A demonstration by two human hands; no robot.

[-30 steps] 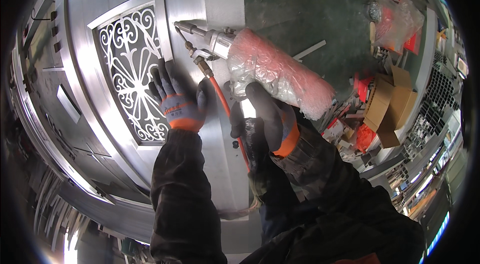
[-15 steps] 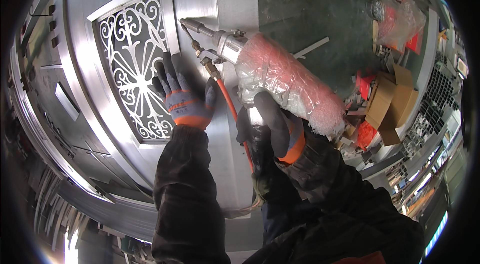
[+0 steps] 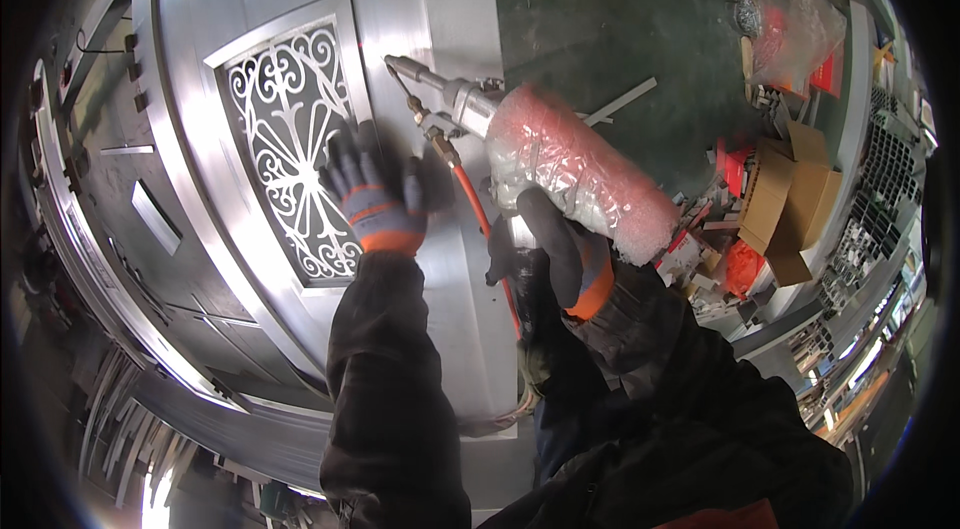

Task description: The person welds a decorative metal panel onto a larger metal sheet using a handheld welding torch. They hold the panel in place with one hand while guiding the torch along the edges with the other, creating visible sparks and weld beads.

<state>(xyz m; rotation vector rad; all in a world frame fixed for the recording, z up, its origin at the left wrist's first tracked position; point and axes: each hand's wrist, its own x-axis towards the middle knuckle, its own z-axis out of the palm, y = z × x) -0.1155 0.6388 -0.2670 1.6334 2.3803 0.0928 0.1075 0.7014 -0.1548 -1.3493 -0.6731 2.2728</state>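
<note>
My right hand (image 3: 555,244), in a dark glove with an orange cuff, is closed around the grip of a welding gun (image 3: 475,107). Clear bubble wrap (image 3: 585,169) with a reddish tint covers the gun's body. Its slim nozzle points up and left, with the tip close to the frame of a grille panel. A red hose (image 3: 470,191) runs down from a brass fitting beside the nozzle. On the brushed metal door (image 3: 440,329), left of the hose, lies my left hand (image 3: 380,204), gloved, open and empty. Its fingers reach beside the white scrollwork grille (image 3: 300,164).
A dark green surface (image 3: 600,19) lies beyond the door, with a loose metal strip (image 3: 620,101) on it. At the right stand an open cardboard box (image 3: 790,199), a clear plastic bag (image 3: 800,34) and red packages. Metal profiles (image 3: 130,439) are stacked at the lower left.
The view has shifted, so the door and grille sit slightly lower and to the right. My left hand's fingers have drawn down a little. My right hand keeps its hold on the welding gun.
</note>
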